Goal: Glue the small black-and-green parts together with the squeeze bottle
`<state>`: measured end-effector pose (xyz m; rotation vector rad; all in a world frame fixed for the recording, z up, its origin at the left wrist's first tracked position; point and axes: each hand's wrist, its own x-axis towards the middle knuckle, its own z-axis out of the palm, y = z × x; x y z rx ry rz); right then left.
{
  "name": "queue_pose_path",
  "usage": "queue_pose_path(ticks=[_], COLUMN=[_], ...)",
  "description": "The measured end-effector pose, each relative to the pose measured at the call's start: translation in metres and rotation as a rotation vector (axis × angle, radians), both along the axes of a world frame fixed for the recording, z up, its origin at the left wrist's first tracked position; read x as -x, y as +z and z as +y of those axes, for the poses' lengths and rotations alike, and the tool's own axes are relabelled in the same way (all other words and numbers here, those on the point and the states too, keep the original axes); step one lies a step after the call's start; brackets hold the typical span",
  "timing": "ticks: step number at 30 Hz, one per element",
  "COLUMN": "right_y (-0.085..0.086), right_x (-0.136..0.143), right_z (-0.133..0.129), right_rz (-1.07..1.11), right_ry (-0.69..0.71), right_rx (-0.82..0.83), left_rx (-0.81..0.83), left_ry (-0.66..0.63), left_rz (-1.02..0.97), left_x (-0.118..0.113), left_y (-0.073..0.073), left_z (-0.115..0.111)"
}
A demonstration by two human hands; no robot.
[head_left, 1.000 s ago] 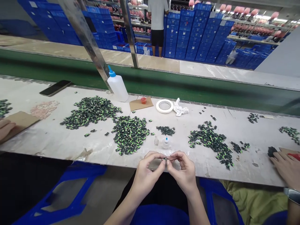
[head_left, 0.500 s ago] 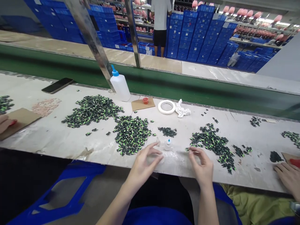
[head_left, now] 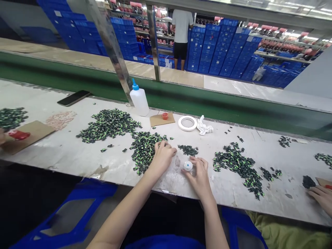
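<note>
My right hand [head_left: 199, 175] is closed around a small white glue bottle [head_left: 188, 166] with a blue tip, held between thumb and fingers just above the table. My left hand [head_left: 163, 158] reaches to the right edge of a pile of small black-and-green pieces [head_left: 143, 147]. Its fingers are curled down and pressed together; whatever is between them is hidden. A small heap of plain dark pieces [head_left: 188, 149] lies behind the bottle. Right of my right hand spreads another pile of black-and-green pieces [head_left: 237, 164].
Along the back stand a large white squeeze bottle [head_left: 140, 101], cardboard [head_left: 169, 120] with a red cap [head_left: 165, 116], a tape roll [head_left: 187, 123] and crumpled tissue [head_left: 204, 127]. A phone [head_left: 74, 98] lies left. A co-worker's hand [head_left: 321, 197] is at far right, another at far left.
My left hand has moved up and away to the pile's edge. My right hand has moved left from the right-hand pile and taken hold of the small glue bottle.
</note>
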<state>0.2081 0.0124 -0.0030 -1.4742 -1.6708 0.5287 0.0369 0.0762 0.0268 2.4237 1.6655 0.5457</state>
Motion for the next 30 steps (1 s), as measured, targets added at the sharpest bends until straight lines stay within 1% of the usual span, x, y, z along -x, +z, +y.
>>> queue_pose_path(ticks=[3, 6, 9, 12, 16, 19, 21, 23, 30], right_y=[0.005, 0.011, 0.016, 0.017, 0.015, 0.014, 0.015, 0.015, 0.017], right_x=[-0.005, -0.011, -0.015, -0.019, -0.023, -0.021, -0.019, -0.016, -0.009], right_z=[-0.005, -0.012, -0.019, -0.022, -0.019, -0.015, -0.013, -0.012, -0.008], right_rz=[0.169, 0.332, 0.467, 0.552, 0.729, 0.863, 0.875, 0.825, 0.548], right_ry=[-0.021, -0.092, -0.206, -0.292, -0.393, -0.428, -0.425, -0.418, -0.356], right_rx=[0.093, 0.189, 0.136, 0.095, 0.088, 0.119, 0.181, 0.226, 0.207], left_rx=[0.022, 0.032, 0.011, -0.008, 0.024, 0.074, 0.102, 0.122, 0.146], left_ry=[0.009, 0.021, 0.043, 0.053, -0.007, -0.003, 0.015, 0.023, -0.007], left_rz=[0.047, 0.06, 0.033, -0.052, -0.203, -0.279, -0.315, -0.347, -0.445], left_x=[-0.002, -0.005, -0.004, 0.0, 0.003, 0.0, -0.003, -0.004, -0.005], left_y=[0.003, 0.005, 0.004, 0.0, -0.008, -0.013, -0.015, -0.017, -0.024], left_z=[-0.005, -0.012, -0.02, -0.025, -0.027, -0.024, -0.023, -0.024, -0.037])
